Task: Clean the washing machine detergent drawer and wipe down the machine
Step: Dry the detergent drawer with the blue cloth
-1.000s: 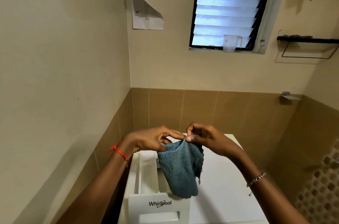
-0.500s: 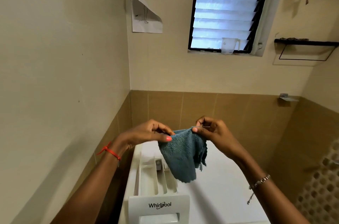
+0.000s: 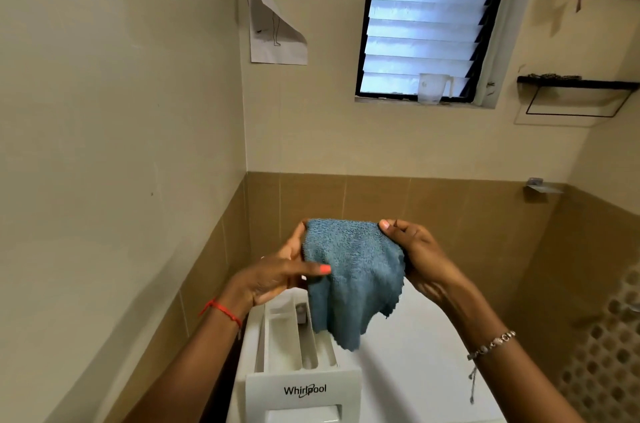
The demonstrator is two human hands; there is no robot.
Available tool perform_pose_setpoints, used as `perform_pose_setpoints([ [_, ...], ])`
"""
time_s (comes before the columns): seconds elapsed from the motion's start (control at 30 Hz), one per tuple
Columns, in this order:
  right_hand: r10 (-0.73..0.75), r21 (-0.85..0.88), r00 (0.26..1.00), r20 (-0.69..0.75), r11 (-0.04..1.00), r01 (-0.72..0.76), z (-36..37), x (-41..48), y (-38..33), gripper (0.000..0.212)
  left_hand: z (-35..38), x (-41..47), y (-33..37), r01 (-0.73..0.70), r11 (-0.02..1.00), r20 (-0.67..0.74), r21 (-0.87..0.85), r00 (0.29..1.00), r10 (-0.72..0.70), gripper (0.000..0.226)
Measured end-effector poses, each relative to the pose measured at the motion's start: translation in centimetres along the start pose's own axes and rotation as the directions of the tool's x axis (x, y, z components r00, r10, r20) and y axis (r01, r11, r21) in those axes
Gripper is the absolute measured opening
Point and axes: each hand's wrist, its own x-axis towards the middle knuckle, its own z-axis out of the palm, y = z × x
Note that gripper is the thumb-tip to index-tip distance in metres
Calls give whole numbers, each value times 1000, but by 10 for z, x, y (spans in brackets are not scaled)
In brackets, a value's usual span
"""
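Tiled laundry corner — blue cloth (image 3: 349,270) spread above the open detergent drawer (image 3: 298,343).
Cloth pinched by left hand (image 3: 277,275) and right hand (image 3: 415,256) fingers at its upper corners — likely readied for wiping.

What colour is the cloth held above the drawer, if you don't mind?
The cloth is a dusty teal blue, plain terry; head view.

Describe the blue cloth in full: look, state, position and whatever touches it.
The blue cloth is a small teal terry towel with a looped, fuzzy pile and a frayed edge on its right side. It is spread open along its top edge between the left hand and the right hand, which pinch its upper corners. The rest hangs limp in folds above the pulled-out detergent drawer, its lower tip apparently clear of it.
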Motion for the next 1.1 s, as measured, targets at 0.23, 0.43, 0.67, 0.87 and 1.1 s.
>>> perform_pose_setpoints([
  [0.23, 323, 384, 946, 35, 869, -311, -12, 3, 11, 65, 4, 6, 2, -71, 978, -84, -194, 995, 55, 69],
  [0.43, 358, 209, 932, 57, 908, -362, -16, 5, 27, 24, 2, 7, 1, 13, 972, -95, -234, 995, -36, 51],
  [0.67, 514, 208, 854, 88, 829, -520, -9, 5, 50, 56, 10, 13, 4, -2, 965, -175, -262, 984, -45, 40],
  [0.87, 420, 126, 903, 93, 894, -429, -4, 8, 67, 87, 10, 15, 5, 11, 960, -186, -281, 980, -66, 42],
  [1.1, 414, 180, 910, 34, 893, -413, -11, 12, 54, 28, -7, 14, 7, 81, 997, -269, -10, 960, -81, 44],
])
